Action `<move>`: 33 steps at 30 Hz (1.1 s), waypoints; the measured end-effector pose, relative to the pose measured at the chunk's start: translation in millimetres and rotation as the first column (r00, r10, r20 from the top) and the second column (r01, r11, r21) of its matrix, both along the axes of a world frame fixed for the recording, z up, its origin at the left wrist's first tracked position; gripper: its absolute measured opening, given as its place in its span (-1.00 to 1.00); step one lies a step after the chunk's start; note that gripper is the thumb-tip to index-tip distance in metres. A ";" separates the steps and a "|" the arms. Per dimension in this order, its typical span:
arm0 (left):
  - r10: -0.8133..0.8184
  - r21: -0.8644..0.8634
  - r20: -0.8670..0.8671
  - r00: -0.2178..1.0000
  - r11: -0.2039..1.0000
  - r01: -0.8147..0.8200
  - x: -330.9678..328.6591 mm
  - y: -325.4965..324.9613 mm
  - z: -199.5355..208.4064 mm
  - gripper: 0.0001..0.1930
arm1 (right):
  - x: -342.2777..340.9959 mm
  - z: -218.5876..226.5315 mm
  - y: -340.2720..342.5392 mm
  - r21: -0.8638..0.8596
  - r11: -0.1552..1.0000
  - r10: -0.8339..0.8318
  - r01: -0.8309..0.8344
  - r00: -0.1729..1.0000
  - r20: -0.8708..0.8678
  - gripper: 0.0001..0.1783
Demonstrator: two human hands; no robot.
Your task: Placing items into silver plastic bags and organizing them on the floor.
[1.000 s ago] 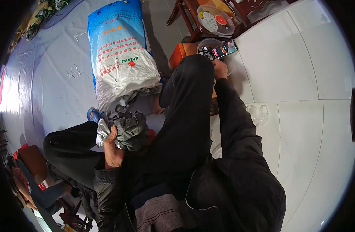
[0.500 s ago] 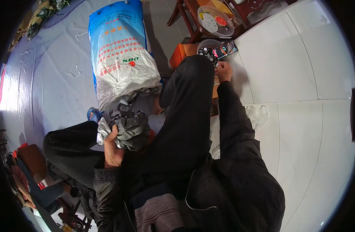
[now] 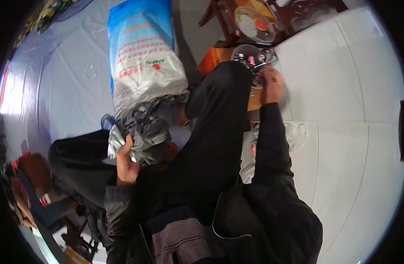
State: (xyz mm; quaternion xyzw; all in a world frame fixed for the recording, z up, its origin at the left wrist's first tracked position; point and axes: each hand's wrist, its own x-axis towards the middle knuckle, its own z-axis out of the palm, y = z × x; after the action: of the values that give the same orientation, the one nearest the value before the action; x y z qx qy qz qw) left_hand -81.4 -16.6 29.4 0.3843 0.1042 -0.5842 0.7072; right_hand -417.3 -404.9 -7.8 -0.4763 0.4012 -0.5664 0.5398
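Observation:
My left hand is closed around the silvery edge of a crumpled plastic bag. Dark grey pieces, thin and sheet-like, bulge up beside its thumb, between my legs. On the right, past my raised knee, my right hand hovers by a clear round bowl of small black and white pieces. Motion blurs its fingers, so whether they hold anything is hidden from me. A lit phone leans at the bowl's right side.
A big blue and white sack lies ahead, its near end against the grey pieces. Behind the bowl, a clear tub holds coloured discs. An orange-brown box stands left of the bowl; a clear plastic bag lies right of my forearm.
My right hand has shifted right and slightly nearer, away from the bowl's edge. The left keeps its grip on the bag. The whole view has swung a little.

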 end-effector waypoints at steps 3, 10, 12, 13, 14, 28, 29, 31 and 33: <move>-0.092 -0.149 -0.177 0.980 0.987 0.066 3.5 -1.1 5.2 -0.62 | 48.2 90.5 54.7 -0.153 0.988 -0.059 0.028 0.979 -0.196 -0.82; 0.026 -0.121 -0.135 0.991 0.992 -0.042 -4.7 -1.3 -15.8 -0.60 | 164.9 110.2 222.8 -0.185 0.798 0.470 -0.574 0.783 -0.407 -0.87; 0.083 -0.112 -0.132 0.988 0.989 -0.098 -7.0 2.3 -17.3 -0.61 | 176.2 95.9 246.5 -0.130 0.682 0.545 -0.719 0.619 -0.565 -0.90; 0.087 -0.114 -0.120 0.989 0.988 -0.101 -7.4 6.3 -16.3 -0.60 | 179.7 89.7 254.6 -0.126 0.671 0.555 -0.731 0.608 -0.568 -0.90; 0.085 -0.118 -0.110 0.990 0.988 -0.098 -7.8 6.7 -13.8 -0.59 | 182.0 85.1 259.2 -0.155 0.666 0.539 -0.730 0.614 -0.576 -0.90; 0.046 -0.206 0.000 0.999 0.978 -0.045 -10.0 11.8 -5.4 -0.69 | 190.9 78.1 269.8 -0.132 0.659 0.513 -0.741 0.571 -0.641 -0.85; 0.055 -0.188 0.017 0.998 0.981 -0.051 -10.7 12.4 -8.0 -0.69 | 191.3 78.0 269.6 -0.131 0.657 0.514 -0.743 0.568 -0.643 -0.85; 0.071 -0.151 0.054 0.996 0.986 -0.062 -12.1 13.5 -11.8 -0.69 | 192.0 77.7 268.7 -0.194 0.629 0.475 -0.753 0.570 -0.671 -0.84; 0.077 -0.140 0.064 0.995 0.988 -0.068 -13.5 15.2 -15.1 -0.69 | 192.8 77.7 268.6 -0.224 0.613 0.457 -0.758 0.571 -0.682 -0.84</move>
State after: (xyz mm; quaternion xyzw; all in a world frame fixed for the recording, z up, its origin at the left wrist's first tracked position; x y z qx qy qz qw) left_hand -94.9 -1.3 14.3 0.3502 0.0530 -0.5504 0.7560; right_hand -224.5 -136.3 69.9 -0.8525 0.1837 -0.2499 0.4208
